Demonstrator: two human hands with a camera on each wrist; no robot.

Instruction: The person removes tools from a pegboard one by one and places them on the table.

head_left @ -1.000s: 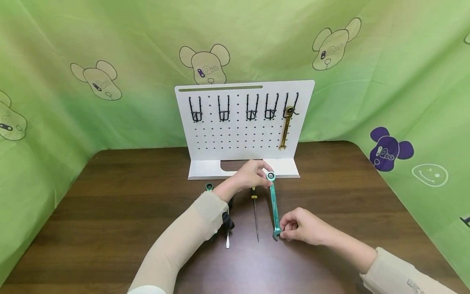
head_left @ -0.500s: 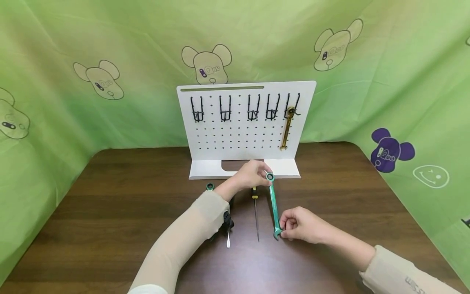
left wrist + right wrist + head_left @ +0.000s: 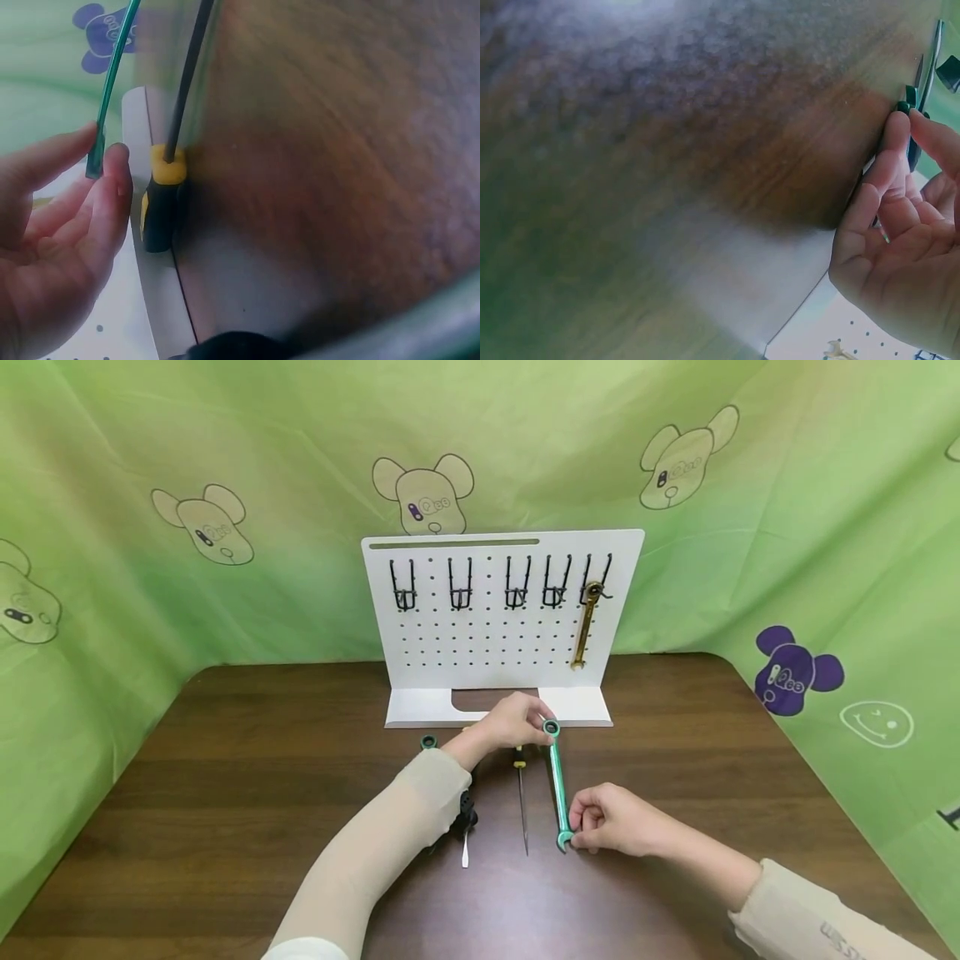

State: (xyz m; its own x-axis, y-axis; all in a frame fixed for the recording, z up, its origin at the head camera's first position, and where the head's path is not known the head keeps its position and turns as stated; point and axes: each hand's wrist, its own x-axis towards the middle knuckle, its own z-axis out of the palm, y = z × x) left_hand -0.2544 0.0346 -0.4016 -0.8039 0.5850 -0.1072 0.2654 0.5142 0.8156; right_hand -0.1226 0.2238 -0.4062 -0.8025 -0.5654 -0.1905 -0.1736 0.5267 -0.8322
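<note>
A green ratchet wrench spans the space between both hands, ring end away from the person, open end toward them. The left hand pinches it at the ring end; in the left wrist view the thumb and fingers close on the green shaft. At the open end, the right hand pinches the jaw's side with thumb and forefinger, as the right wrist view also shows. Just left of the wrench lies a screwdriver with a black and yellow handle, partly under the left hand.
A white pegboard with black hooks stands behind; a gold wrench hangs on its rightmost hook. Under the left forearm lie another green wrench, mostly hidden, and a flat-bladed screwdriver. Green cloth surrounds the wooden table.
The head view has shifted slightly. Both hands keep their places at the wrench's ends, and its shaft now catches more light than before.
</note>
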